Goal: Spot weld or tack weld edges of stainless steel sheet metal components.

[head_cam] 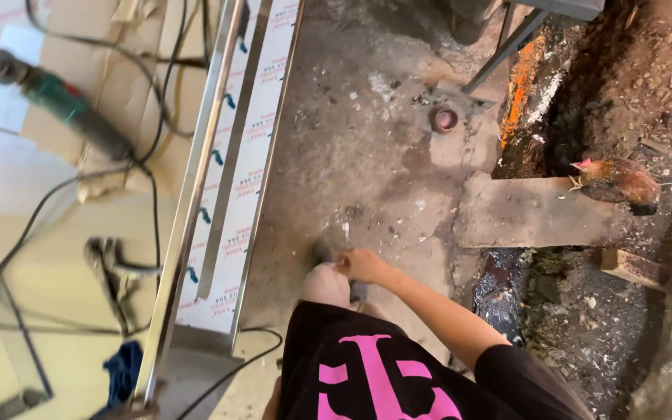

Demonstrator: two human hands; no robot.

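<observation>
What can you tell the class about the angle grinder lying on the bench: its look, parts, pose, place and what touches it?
The angle grinder lies on its side on sheets of brown cardboard at the upper left of the bench. Its body is green with a dark handle end, and a round grey head points to the upper left. A black cable runs from its handle end and loops across the bench. It looks idle; no hand touches it. The picture is blurred, so finer parts cannot be told.

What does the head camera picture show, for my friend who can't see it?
A person's right hand touches their raised knee above a dirty concrete floor. An angle grinder lies on cardboard to the left, and a chicken stands on the right.
</observation>
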